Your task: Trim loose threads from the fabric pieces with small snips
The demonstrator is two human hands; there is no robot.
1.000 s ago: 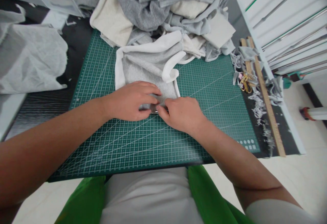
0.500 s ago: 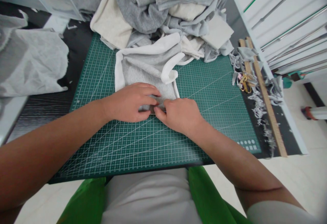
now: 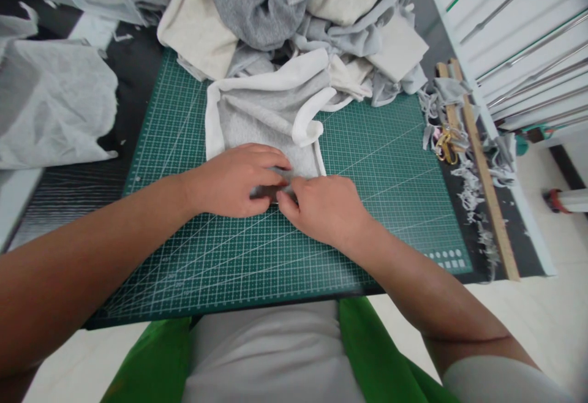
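A grey knit cloth piece with curled white edges (image 3: pixel 266 127) lies on a green cutting mat (image 3: pixel 390 164). My left hand (image 3: pixel 234 179) rests on its near part, fingers stretched out to the right and thumb held apart from them. Just to the right, my right hand (image 3: pixel 324 207) has its fingers curled at the cloth's near edge, thumb close to the index finger. It seems to pinch that edge, which is mostly hidden under both hands. The fingertips of the two hands almost meet.
A heap of grey and cream fabric pieces (image 3: pixel 261 11) covers the mat's far side. Pale grey cloth (image 3: pixel 55 103) lies at the left. Along the right edge are wooden strips (image 3: pixel 487 188), gold-handled scissors (image 3: pixel 445 146) and thread scraps (image 3: pixel 468 188). Metal rods (image 3: pixel 528 48) stand beyond.
The view has shifted slightly. Both hands stay at the near edge of the grey cloth, with only small finger movement.
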